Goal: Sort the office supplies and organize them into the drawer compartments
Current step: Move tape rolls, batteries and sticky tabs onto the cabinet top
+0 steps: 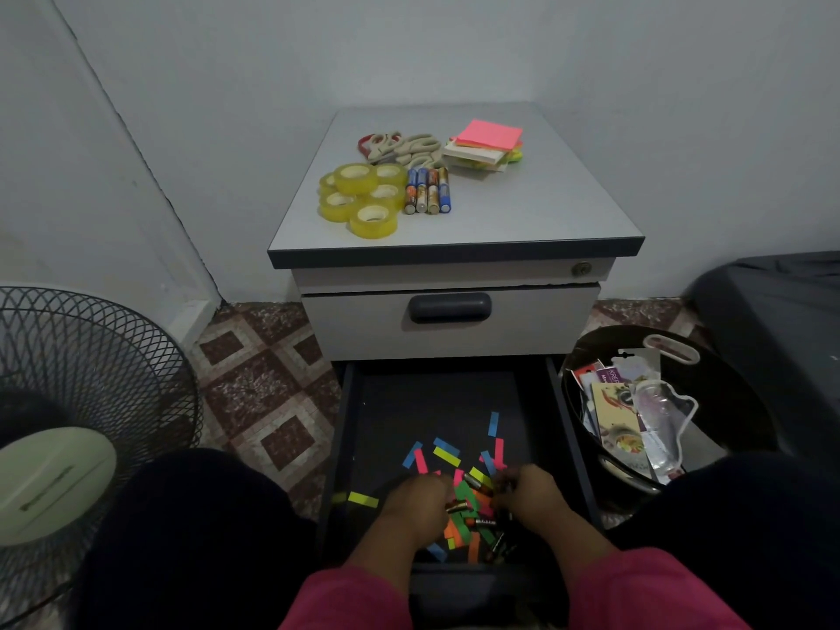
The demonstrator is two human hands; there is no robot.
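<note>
Both hands dig in the open bottom drawer (563,429): left hand (420,495) and right hand (527,491) curl over loose batteries (472,482) among paper flags (447,454) (contents of either fist hidden). One battery lies crosswise between them, nearer the right.

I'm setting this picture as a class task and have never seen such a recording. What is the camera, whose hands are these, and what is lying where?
There is no machine here. One wide-angle camera sits on a person's head and looks down at their own two hands. The left hand and right hand reach into an open bottom drawer, among loose coloured paper strips and a few batteries. Blur hides whether either hand actually holds anything. On the cabinet top lie sorted groups: yellow tape rolls, a row of batteries, scissors and a stack of sticky notes. A black bin with packaging stands to the right, a fan to the left.
</note>
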